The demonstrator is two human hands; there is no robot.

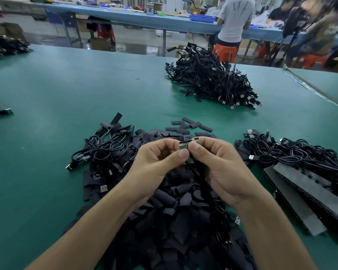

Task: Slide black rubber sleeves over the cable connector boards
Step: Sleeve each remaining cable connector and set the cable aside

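My left hand and my right hand meet above the green table, both pinching a small cluster of green connector boards between thumbs and fingers. Black cables hang down from the boards between my palms. Below my hands lies a large heap of flat black rubber sleeves. Whether a sleeve sits on any held board is hidden by my fingers.
A pile of sleeved cables sits far right on the green table. Loose cables lie left of my hands, more cables and grey foam strips to the right. People sit at a blue bench behind.
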